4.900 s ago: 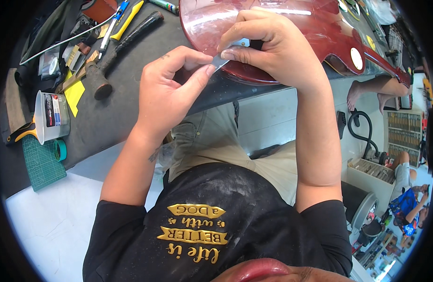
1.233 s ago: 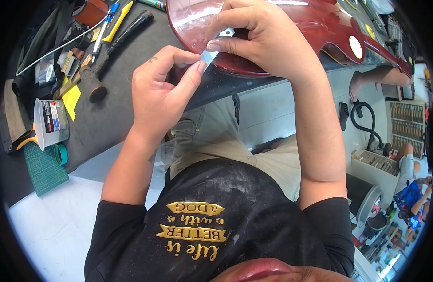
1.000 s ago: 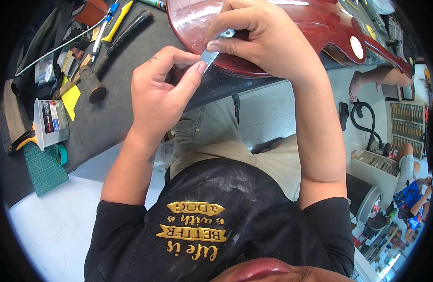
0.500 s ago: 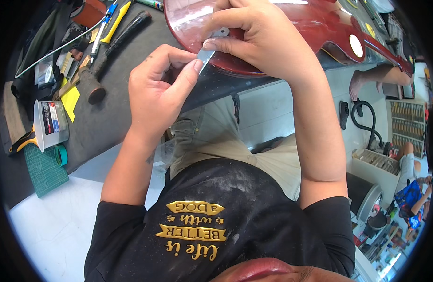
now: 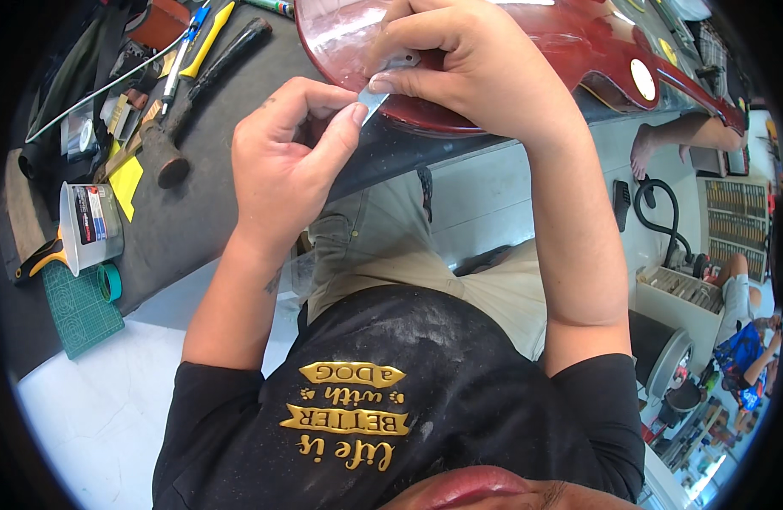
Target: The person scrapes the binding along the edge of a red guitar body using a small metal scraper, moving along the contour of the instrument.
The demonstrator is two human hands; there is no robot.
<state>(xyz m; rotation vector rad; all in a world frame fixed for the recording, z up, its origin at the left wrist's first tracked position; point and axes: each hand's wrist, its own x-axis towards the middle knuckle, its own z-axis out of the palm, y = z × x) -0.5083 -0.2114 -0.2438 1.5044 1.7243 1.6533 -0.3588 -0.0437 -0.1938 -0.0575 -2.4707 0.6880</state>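
Note:
Between my two hands is a small flat silver-grey strip [image 5: 374, 99], its exact kind unclear. My left hand [image 5: 285, 166] is closed in a pinch on its lower end, thumb against forefinger. At the upper end, my right hand [image 5: 468, 72] pinches the strip between thumb and fingers, hiding part of it. Both hands are over the near edge of a glossy dark red guitar [image 5: 570, 42], which lies back side up on the dark bench [image 5: 238, 161]. A round cream plate [image 5: 642, 79] shows on the guitar's body, and its neck stretches away to the right.
Left on the bench are a hammer [image 5: 175, 140], a yellow-handled tool [image 5: 208, 38], a clear plastic tub [image 5: 90, 225], green tape [image 5: 110, 281] and a green cutting mat [image 5: 77, 314]. A black hose [image 5: 663, 229] lies on the floor at right, with another person's leg [image 5: 693, 136] beyond the bench.
Both hands keep their pinch on the strip. The strip has tilted slightly, and less of its lower edge shows. Otherwise the scene stays the same.

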